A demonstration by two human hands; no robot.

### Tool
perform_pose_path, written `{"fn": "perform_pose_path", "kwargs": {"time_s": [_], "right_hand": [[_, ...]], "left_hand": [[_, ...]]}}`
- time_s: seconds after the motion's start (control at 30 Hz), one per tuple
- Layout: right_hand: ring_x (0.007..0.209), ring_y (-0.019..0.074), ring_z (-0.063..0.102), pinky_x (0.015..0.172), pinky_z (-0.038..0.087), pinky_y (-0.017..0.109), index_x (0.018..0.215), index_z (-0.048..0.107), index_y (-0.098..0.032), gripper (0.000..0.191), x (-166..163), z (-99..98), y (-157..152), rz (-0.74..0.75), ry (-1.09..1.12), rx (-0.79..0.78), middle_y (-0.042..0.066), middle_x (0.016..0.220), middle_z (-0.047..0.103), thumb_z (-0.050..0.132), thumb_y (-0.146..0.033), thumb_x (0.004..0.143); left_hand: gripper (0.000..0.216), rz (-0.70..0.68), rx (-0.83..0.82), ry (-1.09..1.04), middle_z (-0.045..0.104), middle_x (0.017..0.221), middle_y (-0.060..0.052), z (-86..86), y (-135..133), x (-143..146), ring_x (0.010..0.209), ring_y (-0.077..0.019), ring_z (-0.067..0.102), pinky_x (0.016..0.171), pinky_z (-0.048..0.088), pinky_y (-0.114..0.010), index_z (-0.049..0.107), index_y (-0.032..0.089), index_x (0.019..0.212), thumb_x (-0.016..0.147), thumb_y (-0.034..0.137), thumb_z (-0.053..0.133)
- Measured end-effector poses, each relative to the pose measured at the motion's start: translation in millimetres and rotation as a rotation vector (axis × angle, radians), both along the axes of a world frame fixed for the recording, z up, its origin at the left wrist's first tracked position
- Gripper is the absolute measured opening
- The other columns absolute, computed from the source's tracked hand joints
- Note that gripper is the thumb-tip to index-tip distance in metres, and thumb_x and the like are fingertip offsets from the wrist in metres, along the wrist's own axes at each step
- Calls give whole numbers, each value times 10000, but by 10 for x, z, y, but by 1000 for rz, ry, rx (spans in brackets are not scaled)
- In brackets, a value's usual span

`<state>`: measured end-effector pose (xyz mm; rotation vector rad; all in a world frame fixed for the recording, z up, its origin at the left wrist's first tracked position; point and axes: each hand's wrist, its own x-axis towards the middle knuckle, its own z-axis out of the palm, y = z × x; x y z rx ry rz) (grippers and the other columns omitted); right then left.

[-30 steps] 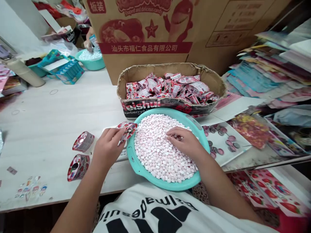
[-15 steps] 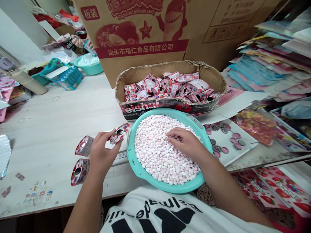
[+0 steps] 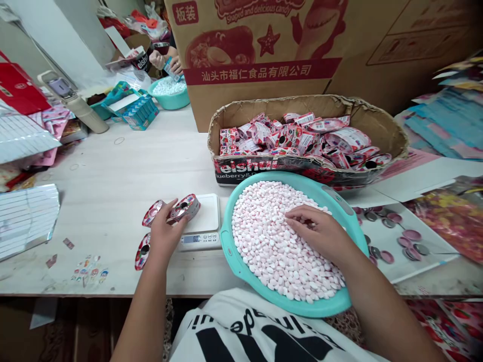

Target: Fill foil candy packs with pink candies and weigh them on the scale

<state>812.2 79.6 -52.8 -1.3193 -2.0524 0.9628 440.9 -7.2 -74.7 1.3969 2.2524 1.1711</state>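
My left hand (image 3: 164, 232) grips a small red-and-white printed candy box (image 3: 191, 205) with a dark round hole in its face. It is held over the white plate of a digital scale (image 3: 208, 213), whose display looks like 0.0. Two similar boxes, an upper one (image 3: 151, 213) and a lower one (image 3: 142, 252), stand left of that hand, partly hidden by it. My right hand (image 3: 317, 230) rests on the pale pink and white candies (image 3: 264, 236) in a teal basin (image 3: 236, 269). Its fingers are curled towards the thumb; whatever they hold is hidden.
Behind the basin, a cut-down carton (image 3: 388, 128) holds many red packets. A large cardboard box (image 3: 211, 100) stands further back. Round pink and silver caps (image 3: 411, 235) lie on a sheet at right. Another person's hands (image 3: 166, 63) work over a second teal basin (image 3: 175, 100).
The view has shifted left, so things appear further right. My left hand has turned the box, showing its side, and the scale display is now visible. My right hand stays on the candies.
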Motion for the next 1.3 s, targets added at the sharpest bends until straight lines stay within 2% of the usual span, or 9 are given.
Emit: {"fn": "perform_pose_path", "kwargs": {"time_s": [0.17,0.3,0.5,0.7,0.87,0.97,1.07,1.17,1.3], "right_hand": [[955,236,656,837,509,358,899,715,-242,196,-5,-19,10,-9,1,-9,55,993,714,602,-401,874],[948,233,657,824,513,352,897,715,-241,196,-13,-18,13,-17,5,-12,53,990,714,602,-400,872],[958,241,648,832,505,365,906,706,-240,208,5,-30,18,-7,-11,-23,57,1000,706,598,-414,875],[954,244,644,857,496,377,891,698,-249,192,-15,-13,22,-3,-4,-24,48,988,705,601,-413,869],[949,248,651,847,503,378,889,704,-249,205,-19,-3,21,-10,-6,-29,50,986,710,602,-424,862],[954,249,650,841,506,375,898,706,-248,215,-1,-14,22,-8,-10,-26,53,991,710,597,-431,867],[959,249,649,854,504,378,908,706,-244,226,10,-27,26,-4,-14,-33,59,999,710,594,-437,875],[957,250,650,850,509,378,905,709,-245,235,7,-29,28,-14,-11,-43,60,1007,712,597,-448,872],[964,248,651,863,509,378,890,711,-249,224,-1,-9,23,-15,-1,-34,52,1007,711,603,-444,864]], "left_hand": [[417,-117,68,250,645,1099,-94,-16,24,5,1047,-240,610,932,516,-402,644,200,1205,829,381,643],[380,-155,107,323,633,1084,-96,-54,52,16,1029,-225,614,954,503,-393,633,190,1200,861,360,618],[444,-109,187,370,597,1228,-113,-15,21,-8,1193,-248,554,1068,436,-434,591,190,1249,843,360,653],[532,-95,82,282,618,1221,-98,1,-41,-140,1153,-258,580,937,535,-399,568,207,1274,801,418,690],[618,-89,110,276,595,1243,-122,-15,-38,-125,1120,-253,596,943,532,-407,520,185,1321,781,418,714],[512,-92,158,347,594,1242,-118,-4,-30,-89,1189,-261,558,1001,491,-422,567,192,1250,800,394,702],[315,-101,177,416,616,1203,-98,19,-28,-76,1172,-249,572,1038,456,-419,636,201,1080,823,378,681],[186,-154,92,488,645,1162,-63,65,-13,-76,1090,-227,619,932,501,-358,659,222,957,859,377,633],[208,-180,-140,636,689,1115,-27,156,63,-67,928,-217,667,710,494,-308,675,249,984,879,409,594]]}}
